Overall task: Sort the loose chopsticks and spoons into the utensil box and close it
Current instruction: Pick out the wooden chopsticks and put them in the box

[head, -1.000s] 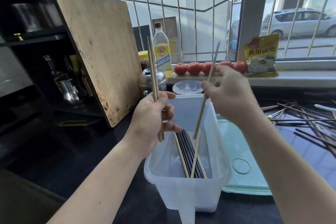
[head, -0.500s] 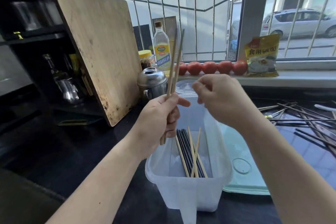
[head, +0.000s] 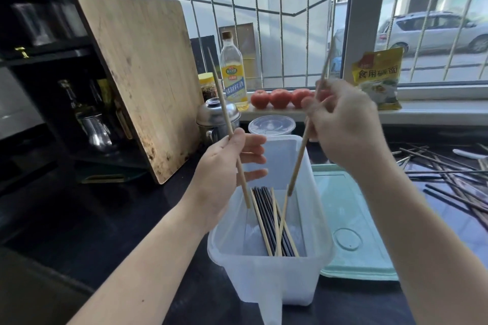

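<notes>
Fingers of right hand (head: 346,124) pinch a pale chopstick (head: 299,159) angled into utensil box (head: 272,282) at lower centre, left hand (head: 224,179) grips another chopstick (head: 227,124); mid-sorting, next likely release inside, lay flat.

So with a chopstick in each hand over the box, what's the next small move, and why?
Probably lower the right hand and release its chopstick: its lower tip already sits inside the box, just above the chopsticks lying there. The left hand holds its chopstick steeper, at the box's edge.
</notes>
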Demonstrator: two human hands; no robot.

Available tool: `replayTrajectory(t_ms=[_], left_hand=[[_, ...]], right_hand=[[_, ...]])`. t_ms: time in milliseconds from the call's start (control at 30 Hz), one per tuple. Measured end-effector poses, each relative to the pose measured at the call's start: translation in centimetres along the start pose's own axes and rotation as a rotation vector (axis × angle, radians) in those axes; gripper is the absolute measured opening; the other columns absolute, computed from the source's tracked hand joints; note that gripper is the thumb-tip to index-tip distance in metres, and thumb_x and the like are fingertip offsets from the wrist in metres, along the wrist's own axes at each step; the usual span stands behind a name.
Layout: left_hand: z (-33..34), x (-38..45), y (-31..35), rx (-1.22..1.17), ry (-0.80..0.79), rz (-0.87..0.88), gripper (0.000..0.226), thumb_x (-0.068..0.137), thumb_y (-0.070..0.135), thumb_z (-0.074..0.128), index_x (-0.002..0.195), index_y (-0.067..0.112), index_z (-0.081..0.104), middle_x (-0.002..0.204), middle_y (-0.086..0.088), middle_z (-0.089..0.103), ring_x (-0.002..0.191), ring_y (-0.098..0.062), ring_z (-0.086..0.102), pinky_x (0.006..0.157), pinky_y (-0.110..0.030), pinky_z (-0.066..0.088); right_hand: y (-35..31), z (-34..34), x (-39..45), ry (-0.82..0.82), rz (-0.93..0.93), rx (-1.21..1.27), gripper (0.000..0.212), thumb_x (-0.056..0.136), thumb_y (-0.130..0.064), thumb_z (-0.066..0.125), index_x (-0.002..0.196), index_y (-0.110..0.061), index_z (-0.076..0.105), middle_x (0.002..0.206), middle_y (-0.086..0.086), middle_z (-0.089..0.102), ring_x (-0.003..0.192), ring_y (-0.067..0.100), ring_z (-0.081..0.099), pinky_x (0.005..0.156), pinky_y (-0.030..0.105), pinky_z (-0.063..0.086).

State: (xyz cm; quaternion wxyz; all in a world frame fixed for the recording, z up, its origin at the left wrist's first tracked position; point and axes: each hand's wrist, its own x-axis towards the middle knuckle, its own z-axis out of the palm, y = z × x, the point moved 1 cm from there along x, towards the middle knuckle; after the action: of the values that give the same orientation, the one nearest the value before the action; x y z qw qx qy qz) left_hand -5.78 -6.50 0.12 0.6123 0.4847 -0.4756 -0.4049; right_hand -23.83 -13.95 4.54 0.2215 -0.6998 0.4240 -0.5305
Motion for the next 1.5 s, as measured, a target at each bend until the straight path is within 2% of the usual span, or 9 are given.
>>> replayTrajectory(t_ms=[133, 267, 367, 500, 600, 800, 1033, 1333, 1500], left_hand=[[0.0, -0.2, 0.1, 0.019, -0.001, 0.02, 0.05, 0.11, 0.031, 0.04, 0.09, -0.002, 0.072, 0.077, -0.014, 0.053, 0.068, -0.024, 0.056, 0.069, -0.041, 0.057], [0.0, -0.5, 0.4, -0.079, 0.037, 0.02, 0.043, 0.109, 0.027, 0.041, 0.076, 0.004, 0.057, 0.058, -0.007, 0.037, 0.048, -0.022, 0.04, 0.052, -0.035, 0.046], [-0.2, -0.5, 0.5, -0.176, 0.084, -0.001, 0.043, 0.108, 0.026, 0.042, 0.071, 0.007, 0.05, 0.055, -0.006, 0.031, 0.045, -0.019, 0.032, 0.048, -0.031, 0.041], [-0.1, -0.4, 0.7, -0.193, 0.072, -0.023, 0.042, 0.109, 0.027, 0.042, 0.072, 0.009, 0.048, 0.053, -0.004, 0.03, 0.044, -0.02, 0.03, 0.048, -0.03, 0.04], [-0.3, -0.3, 0.6, -0.251, 0.07, -0.038, 0.042, 0.109, 0.028, 0.041, 0.073, 0.008, 0.048, 0.053, -0.005, 0.029, 0.043, -0.019, 0.03, 0.045, -0.03, 0.041], [-0.4, -0.2, 0.6, -0.245, 0.05, -0.04, 0.041, 0.109, 0.029, 0.041, 0.075, 0.009, 0.047, 0.053, -0.003, 0.031, 0.043, -0.019, 0.031, 0.044, -0.029, 0.042], [-0.3, -0.1, 0.7, -0.276, 0.066, -0.041, 0.04, 0.109, 0.027, 0.042, 0.073, 0.009, 0.046, 0.054, -0.004, 0.029, 0.042, -0.019, 0.03, 0.042, -0.027, 0.041], [-0.2, -0.1, 0.6, -0.243, 0.073, -0.032, 0.039, 0.109, 0.029, 0.043, 0.076, 0.008, 0.047, 0.054, -0.003, 0.03, 0.043, -0.018, 0.031, 0.045, -0.029, 0.042], [-0.1, 0.0, 0.7, -0.233, 0.059, -0.029, 0.039, 0.109, 0.029, 0.043, 0.077, 0.009, 0.046, 0.054, -0.004, 0.029, 0.043, -0.019, 0.03, 0.042, -0.029, 0.041]], right_hand=[[0.8, 3.8, -1.9, -0.474, -0.015, -0.333, 0.027, 0.094, -0.028, 0.062, 0.119, -0.019, 0.058, 0.09, 0.005, 0.067, 0.081, 0.027, 0.067, 0.075, 0.042, 0.058], [0.2, 5.5, -3.3, -0.603, -0.027, -0.543, 0.023, 0.091, -0.02, 0.052, 0.114, -0.013, 0.051, 0.089, 0.006, 0.053, 0.071, 0.024, 0.053, 0.057, 0.033, 0.041], [-0.7, 6.2, -3.2, -0.756, 0.082, -0.686, 0.041, 0.091, -0.006, 0.048, 0.13, -0.015, 0.046, 0.079, 0.006, 0.055, 0.056, 0.021, 0.061, 0.051, 0.031, 0.054], [-0.3, 8.9, -2.2, -1.124, 0.345, -0.846, 0.03, 0.096, 0.0, 0.034, 0.096, 0.007, 0.063, 0.068, 0.016, 0.072, 0.062, 0.028, 0.071, 0.07, 0.037, 0.064], [1.0, 10.5, -2.2, -1.313, 0.489, -0.867, 0.034, 0.103, -0.006, 0.04, 0.132, 0.01, 0.045, 0.101, 0.028, 0.07, 0.083, 0.036, 0.073, 0.067, 0.041, 0.064], [1.5, 11.6, -2.5, -1.222, 0.505, -0.971, 0.046, 0.107, -0.02, 0.041, 0.147, 0.002, 0.033, 0.138, 0.029, 0.051, 0.105, 0.038, 0.071, 0.093, 0.045, 0.057], [3.3, 12.4, -2.6, -1.192, 0.438, -0.969, 0.054, 0.098, -0.016, 0.064, 0.143, 0.001, 0.041, 0.127, 0.024, 0.061, 0.112, 0.033, 0.068, 0.094, 0.044, 0.058], [3.3, 13.1, -2.4, -1.232, 0.362, -0.99, 0.023, 0.102, -0.009, 0.046, 0.123, -0.015, 0.042, 0.098, 0.018, 0.063, 0.079, 0.027, 0.066, 0.089, 0.038, 0.057], [4.1, 13.5, -2.2, -1.232, 0.493, -0.943, 0.032, 0.099, -0.005, 0.051, 0.129, 0.003, 0.048, 0.09, 0.018, 0.06, 0.077, 0.024, 0.062, 0.094, 0.035, 0.056]])
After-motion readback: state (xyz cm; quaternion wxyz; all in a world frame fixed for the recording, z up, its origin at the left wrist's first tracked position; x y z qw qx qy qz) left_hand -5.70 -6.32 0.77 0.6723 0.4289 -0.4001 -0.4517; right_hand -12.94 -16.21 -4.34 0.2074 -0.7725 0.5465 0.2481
